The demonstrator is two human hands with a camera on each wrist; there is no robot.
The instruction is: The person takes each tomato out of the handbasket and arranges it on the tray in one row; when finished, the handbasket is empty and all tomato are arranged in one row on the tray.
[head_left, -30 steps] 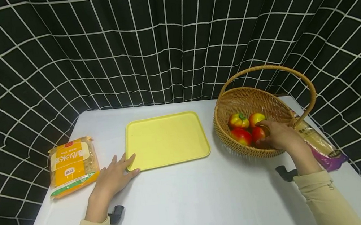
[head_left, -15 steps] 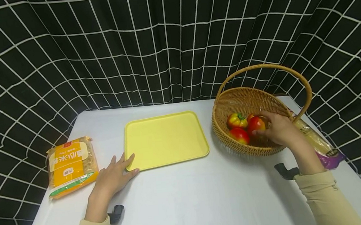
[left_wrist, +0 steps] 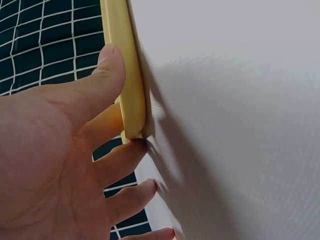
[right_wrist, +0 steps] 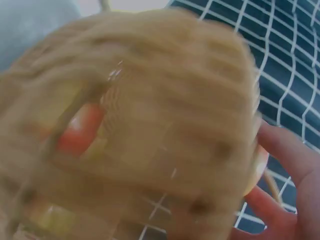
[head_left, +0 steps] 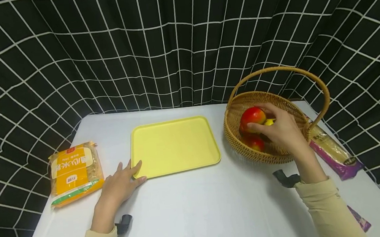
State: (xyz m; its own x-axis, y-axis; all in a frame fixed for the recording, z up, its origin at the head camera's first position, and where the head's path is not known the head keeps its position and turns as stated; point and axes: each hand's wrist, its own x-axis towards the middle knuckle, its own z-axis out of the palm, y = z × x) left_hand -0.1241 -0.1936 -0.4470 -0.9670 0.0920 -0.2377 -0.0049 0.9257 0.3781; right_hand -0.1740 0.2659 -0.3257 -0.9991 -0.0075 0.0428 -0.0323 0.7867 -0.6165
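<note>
In the head view, my right hand (head_left: pixel 282 128) grips a red and yellow apple (head_left: pixel 254 115) between thumb and fingers, lifted within the wicker basket (head_left: pixel 266 159). Beneath it sits another red fruit (head_left: pixel 256 143), and a yellow fruit (head_left: pixel 270 121) peeks out past the fingers. The yellow-red, pepper-shaped piece is hidden. Motion blurs the basket wall (right_wrist: pixel 150 100) in the right wrist view. My left hand (head_left: pixel 119 186) lies with spread fingers at the near left corner of a yellow tray (head_left: pixel 175 146); in the left wrist view its thumb touches the tray rim (left_wrist: pixel 131 85).
An orange bag of dry noodles (head_left: pixel 75 173) lies left of the tray. To the right of the basket is a purple-edged packet (head_left: pixel 335 152), and a purple packet corner (head_left: pixel 360 218) shows beside the right sleeve. The basket's tall handle (head_left: pixel 278 68) arches over its opening.
My right hand has picked an apple from the pile and raised it, moving left and slightly up inside the basket. My left hand has stayed at the tray corner.
</note>
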